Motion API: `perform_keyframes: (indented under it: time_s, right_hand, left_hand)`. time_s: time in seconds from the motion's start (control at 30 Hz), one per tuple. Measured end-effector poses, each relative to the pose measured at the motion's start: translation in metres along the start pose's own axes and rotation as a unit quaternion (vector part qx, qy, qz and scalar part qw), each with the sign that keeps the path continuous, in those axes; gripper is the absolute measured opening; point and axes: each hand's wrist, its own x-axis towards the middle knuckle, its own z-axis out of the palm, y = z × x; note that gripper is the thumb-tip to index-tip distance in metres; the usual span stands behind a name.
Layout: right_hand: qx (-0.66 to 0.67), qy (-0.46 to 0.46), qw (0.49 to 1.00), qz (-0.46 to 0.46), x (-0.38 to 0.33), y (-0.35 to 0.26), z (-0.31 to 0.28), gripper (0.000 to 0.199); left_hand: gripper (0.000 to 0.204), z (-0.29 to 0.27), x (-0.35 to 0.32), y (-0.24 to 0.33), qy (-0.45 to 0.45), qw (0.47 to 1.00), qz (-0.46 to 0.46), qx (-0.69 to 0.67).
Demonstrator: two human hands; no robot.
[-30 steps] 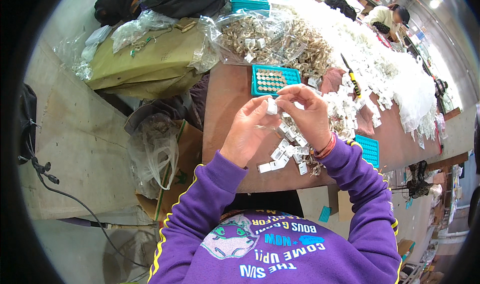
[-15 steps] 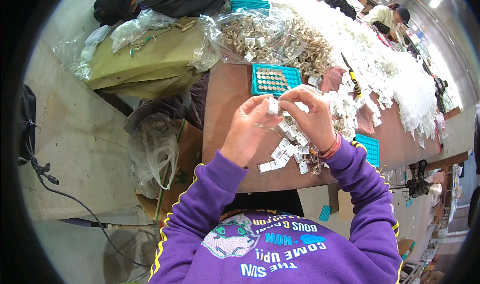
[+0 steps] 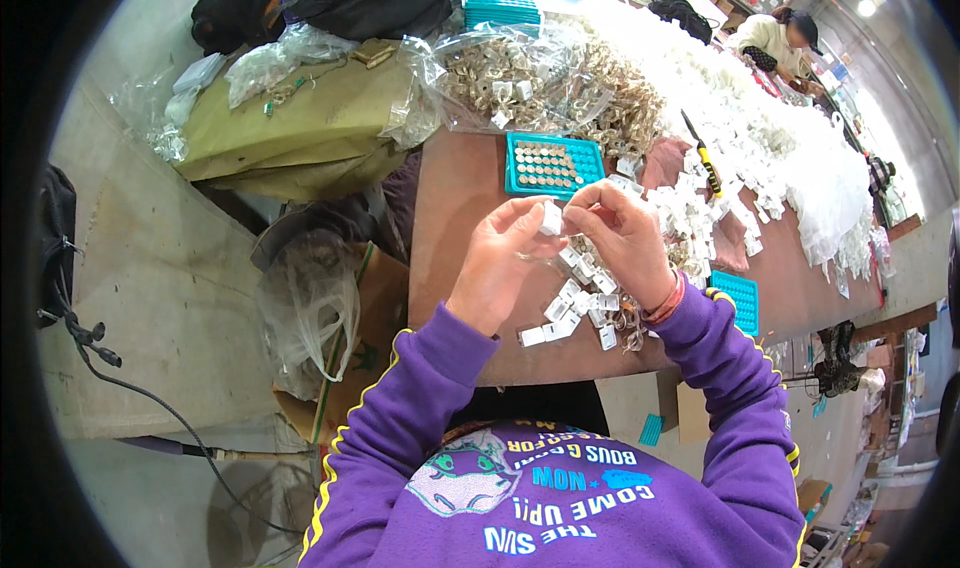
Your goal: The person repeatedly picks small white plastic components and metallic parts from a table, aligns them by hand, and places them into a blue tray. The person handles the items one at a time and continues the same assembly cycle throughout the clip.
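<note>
Loose white pieces (image 3: pixel 560 326) sat in a messy pile on the reddish-brown tabletop (image 3: pixel 455 238), so there looked to be plenty left. Just past them, the left hand (image 3: pixel 498 258) was pinching one white piece (image 3: pixel 551 218), probably not finished. The right hand (image 3: pixel 625 233) had its fingertips bunched beside it, can't tell on what. Beyond, a teal tray (image 3: pixel 592 156) was only part-filled with round discs (image 3: pixel 543 164). Farther off: bagged metallic bits (image 3: pixel 470 78), then a co-worker (image 3: pixel 765 40) at far right.

Beyond and right of the fingers (image 3: pixel 605 200), glare washes out the white heap (image 3: pixel 705 83); farther off glows a lamp (image 3: pixel 867 8); all around, edges curve into blackness.
</note>
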Motion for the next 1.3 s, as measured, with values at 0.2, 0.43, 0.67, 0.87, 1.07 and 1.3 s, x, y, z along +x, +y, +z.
perform_keyframes:
  time_s: [0.2, 0.43, 0.67, 0.87, 1.07, 1.3]
  right_hand:
    - [-0.165, -0.007, 0.975, -0.149, 0.004, -0.003, -0.001, 0.008]
    - [-0.246, 0.012, 0.951, -0.185, 0.000, -0.005, 0.009, 0.008]
    - [-0.155, 0.089, 0.969, -0.172, -0.006, -0.025, -0.021, 0.009]
    - [-0.173, 0.239, 0.946, -0.137, -0.065, -0.041, -0.071, 0.005]
    - [-0.181, 0.268, 0.941, -0.094, -0.099, -0.030, -0.100, 0.004]
    - [-0.237, 0.204, 0.948, -0.062, -0.102, -0.011, -0.133, 0.009]
  left_hand:
    - [0.019, 0.000, -0.001, -0.001, 0.006, 1.000, -0.010, 0.008]
    - [0.023, -0.003, -0.001, -0.004, 0.005, 1.000, 0.003, -0.009]
    - [0.012, 0.037, -0.022, -0.005, 0.009, 0.874, 0.262, 0.410]
    - [0.028, 0.078, 0.013, 0.058, -0.222, 0.446, 0.537, 0.681]
    - [0.030, 0.041, 0.126, 0.047, -0.072, 0.453, 0.351, 0.816]
    - [0.014, 0.057, 0.171, -0.044, -0.211, 0.336, 0.246, 0.884]
